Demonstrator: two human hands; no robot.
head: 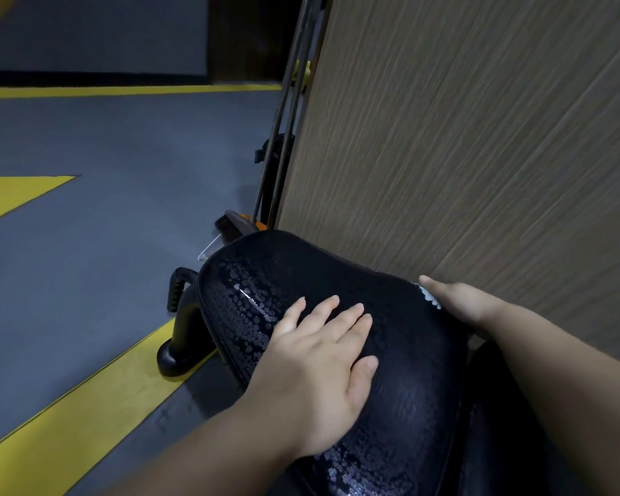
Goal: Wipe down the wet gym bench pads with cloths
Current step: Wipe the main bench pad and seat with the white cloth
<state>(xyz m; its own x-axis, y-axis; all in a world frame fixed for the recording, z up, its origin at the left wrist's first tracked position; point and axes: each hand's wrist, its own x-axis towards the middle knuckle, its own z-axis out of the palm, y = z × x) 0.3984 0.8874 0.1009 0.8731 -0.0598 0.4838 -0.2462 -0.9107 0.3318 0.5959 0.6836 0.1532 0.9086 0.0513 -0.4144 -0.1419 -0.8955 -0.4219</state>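
While the left hand (323, 366) lies flat on the black, dimpled vinyl gym bench pad (401, 359), its fingers are straight and slightly spread, palm down near the pad's middle. The pad fills the near right of the view, its rounded end pointing far and left. Beads of water glisten on its left part (251, 309) and again along its near edge. The right hand (469, 306) rests at the pad's right rim, squeezed between the pad and the wall, with one digit stretched along the rim. Its other fingers are hidden, so I cannot tell whether they curl round the edge. A small pale, flaky patch (431, 298) shows at the rim just beside that hand; whether it is cloth or worn vinyl is unclear. A second dark pad (498, 434) sits at the near right, close beside the first.

A brown wood-grain wall panel (480, 137) rises on the right. A grey rubber floor (122, 145) marked with broad yellow stripes (68, 409) spreads to the left. A black frame foot with a ribbed grip (179, 309) stands on the floor just left of the pad. Thin dark rods (283, 137) lean along the panel's left edge, and a black and orange part (242, 223) lies at their foot.
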